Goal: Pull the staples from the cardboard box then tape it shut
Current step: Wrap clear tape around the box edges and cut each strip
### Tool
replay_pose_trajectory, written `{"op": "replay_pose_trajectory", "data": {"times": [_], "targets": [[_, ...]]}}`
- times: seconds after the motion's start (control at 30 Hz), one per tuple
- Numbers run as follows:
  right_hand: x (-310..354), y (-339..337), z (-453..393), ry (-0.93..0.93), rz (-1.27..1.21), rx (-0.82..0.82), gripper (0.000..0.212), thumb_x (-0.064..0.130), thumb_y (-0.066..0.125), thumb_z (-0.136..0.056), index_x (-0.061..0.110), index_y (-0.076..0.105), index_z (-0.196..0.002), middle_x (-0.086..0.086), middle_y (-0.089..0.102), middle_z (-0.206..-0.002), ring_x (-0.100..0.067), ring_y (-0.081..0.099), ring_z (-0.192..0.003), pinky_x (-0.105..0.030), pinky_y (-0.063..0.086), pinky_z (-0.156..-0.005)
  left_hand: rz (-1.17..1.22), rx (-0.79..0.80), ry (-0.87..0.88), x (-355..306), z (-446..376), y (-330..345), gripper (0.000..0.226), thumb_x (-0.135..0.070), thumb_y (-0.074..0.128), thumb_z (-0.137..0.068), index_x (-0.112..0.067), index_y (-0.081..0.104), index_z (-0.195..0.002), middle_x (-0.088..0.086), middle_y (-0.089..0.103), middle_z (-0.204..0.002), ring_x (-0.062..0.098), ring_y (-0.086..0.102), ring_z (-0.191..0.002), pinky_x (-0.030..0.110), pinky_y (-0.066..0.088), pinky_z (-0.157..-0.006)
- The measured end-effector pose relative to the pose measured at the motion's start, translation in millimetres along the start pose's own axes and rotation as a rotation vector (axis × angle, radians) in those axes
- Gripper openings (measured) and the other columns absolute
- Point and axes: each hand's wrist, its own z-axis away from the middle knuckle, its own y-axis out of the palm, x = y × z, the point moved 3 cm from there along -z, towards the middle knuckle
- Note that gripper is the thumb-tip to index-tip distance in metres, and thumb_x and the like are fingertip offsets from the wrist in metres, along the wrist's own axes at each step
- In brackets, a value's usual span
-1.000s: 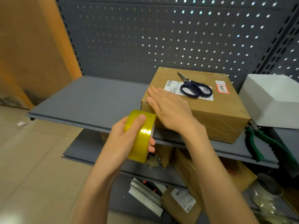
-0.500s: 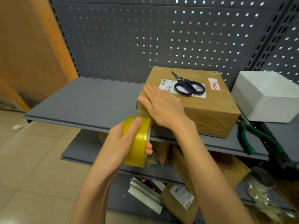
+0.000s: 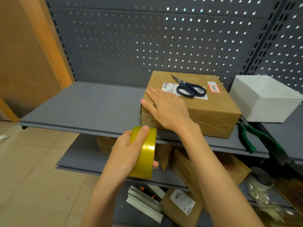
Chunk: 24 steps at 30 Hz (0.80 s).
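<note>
1. The cardboard box [image 3: 211, 110] sits on the upper grey shelf [image 3: 82, 105], toward its right end, its front face close to the shelf's front edge and its back near the pegboard [image 3: 147, 38].
2. The right hand [image 3: 167, 108] lies flat on the box's top at the near left corner, fingers straight and together, the thumb over the left edge where clear tape wrinkles down the side.
3. The left hand [image 3: 126, 154] grips a roll of yellow tape [image 3: 145, 153], thumb across the outer band and fingertips curled through the core; the roll hangs in front of the shelf's front edge, just below the box's near left corner.
4. Dark-handled scissors [image 3: 188, 88] lie closed on the box's top, over a white shipping label [image 3: 168, 86]; a red-bordered label [image 3: 214, 88] is at the far right corner.
5. A white foam box [image 3: 265, 99] stands just right of the cardboard box.
6. Green-handled pliers [image 3: 249, 136] lie at the shelf's right end, in front of the foam box.
</note>
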Motion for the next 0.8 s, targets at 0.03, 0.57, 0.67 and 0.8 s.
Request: {"op": "replay_pose_trajectory", "data": {"times": [0.03,0.57,0.67,0.8], "targets": [[-0.1,0.4,0.2,-0.002,0.007,-0.005,0.057,0.05,0.022,-0.099,0.022,0.023,-0.149,0.007,0.02,-0.156,-0.008,0.017,-0.143,-0.027,0.014,-0.112,-0.02,-0.025,0.026,0.3,0.6,0.0,0.017,-0.037,0.049,-0.092,-0.02,0.049,-0.086,-0.011,0.061,-0.045,-0.007,0.055,-0.037,0.007,0.034,-0.031],[-5.7,-19.8,6.6,0.096,-0.432,-0.287,0.033,0.03,0.043,-0.099,0.015,0.057,-0.124,-0.002,0.058,-0.128,-0.019,0.051,-0.119,-0.031,0.038,-0.095,-0.002,0.006,0.147,3.2,-5.0,-3.2,0.02,-0.027,0.053,-0.092,-0.022,0.05,-0.111,0.013,0.065,-0.077,0.021,0.067,-0.048,0.028,0.055,-0.046],[-26.8,-33.9,7.2,0.229,-0.246,-0.44,0.031,0.023,0.047,-0.096,0.011,0.058,-0.123,-0.006,0.058,-0.122,-0.023,0.05,-0.114,-0.03,0.035,-0.092,-0.012,0.013,0.157,6.5,-5.9,-5.2,0.015,-0.029,0.053,-0.092,-0.026,0.049,-0.106,0.015,0.067,-0.08,0.025,0.068,-0.051,0.031,0.055,-0.05],[-54.2,-36.7,6.0,0.433,0.019,-0.271,0.031,0.028,0.047,-0.096,0.003,0.059,-0.107,-0.014,0.055,-0.111,-0.031,0.049,-0.101,-0.037,0.036,-0.081,0.007,0.026,0.164,7.8,-5.4,-6.0,0.013,-0.029,0.054,-0.092,-0.024,0.047,-0.102,0.014,0.066,-0.08,0.025,0.068,-0.052,0.027,0.054,-0.047]]}}
